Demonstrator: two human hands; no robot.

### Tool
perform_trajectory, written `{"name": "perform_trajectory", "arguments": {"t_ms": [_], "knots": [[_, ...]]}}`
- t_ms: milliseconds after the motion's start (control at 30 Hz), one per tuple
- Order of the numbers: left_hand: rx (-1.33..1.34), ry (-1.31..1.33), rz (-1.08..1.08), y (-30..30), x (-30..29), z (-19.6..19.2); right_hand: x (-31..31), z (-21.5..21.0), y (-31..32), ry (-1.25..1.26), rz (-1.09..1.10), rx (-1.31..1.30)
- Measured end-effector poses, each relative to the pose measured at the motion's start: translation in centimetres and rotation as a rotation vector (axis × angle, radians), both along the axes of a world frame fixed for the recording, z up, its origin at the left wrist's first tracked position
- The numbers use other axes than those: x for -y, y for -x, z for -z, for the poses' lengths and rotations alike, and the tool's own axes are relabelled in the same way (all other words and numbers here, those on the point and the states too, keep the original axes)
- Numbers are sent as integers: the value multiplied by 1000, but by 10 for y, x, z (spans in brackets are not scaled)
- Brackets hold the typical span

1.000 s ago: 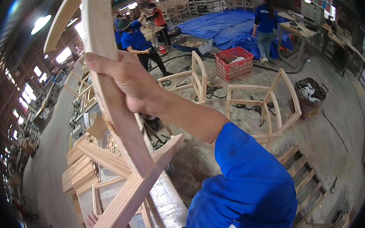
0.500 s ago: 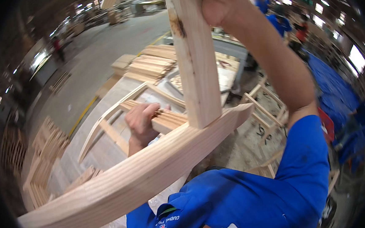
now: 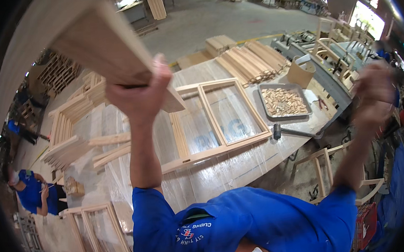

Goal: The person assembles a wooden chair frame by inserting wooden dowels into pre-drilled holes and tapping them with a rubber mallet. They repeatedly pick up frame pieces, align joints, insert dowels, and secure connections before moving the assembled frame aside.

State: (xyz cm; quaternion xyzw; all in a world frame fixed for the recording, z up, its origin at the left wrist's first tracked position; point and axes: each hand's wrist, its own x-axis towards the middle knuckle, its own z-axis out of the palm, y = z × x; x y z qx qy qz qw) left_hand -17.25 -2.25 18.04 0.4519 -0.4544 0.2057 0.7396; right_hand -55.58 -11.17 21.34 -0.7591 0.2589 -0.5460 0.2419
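My left hand [image 3: 141, 95] is raised at the upper left, its fingers wrapped round a wide pale wooden rail [image 3: 112, 43]. This rail belongs to a larger wooden piece close to the camera, cut off by the view's edge. My right hand [image 3: 375, 86] is up at the far right, away from the wood and smeared by motion, so its fingers cannot be made out. Below and between my hands, a flat wooden frame [image 3: 217, 149] with crossbars lies on the worktable [image 3: 210, 172]. A mallet [image 3: 277, 131] rests beside the frame's right end.
Past the frame stand a metal tray [image 3: 261, 108] of small wooden dowels, a round tan container [image 3: 301, 72] and a stack of slats [image 3: 253, 61]. Curved wooden parts [image 3: 66, 126] are piled at left. A co-worker in blue [image 3: 33, 191] stands at far left; wooden frames [image 3: 327, 169] stand at right.
The large wooden piece has swung up and to the left with my left hand on it. My right hand has come off the wood and moved out to the right. The view has turned.
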Motion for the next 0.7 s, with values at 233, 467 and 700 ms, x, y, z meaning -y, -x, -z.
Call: {"name": "perform_trajectory", "arguments": {"t_ms": [233,467,700], "knots": [[-189,-103,-77,-39,-6,26,153,107,-183,-38,-365,-471],[-307,-367,-183,-37,1,85,249,135,-436,136,-153,-572],[-432,-421,-17,-56,14,106,287,189,-561,-176,-306,-273]]}}
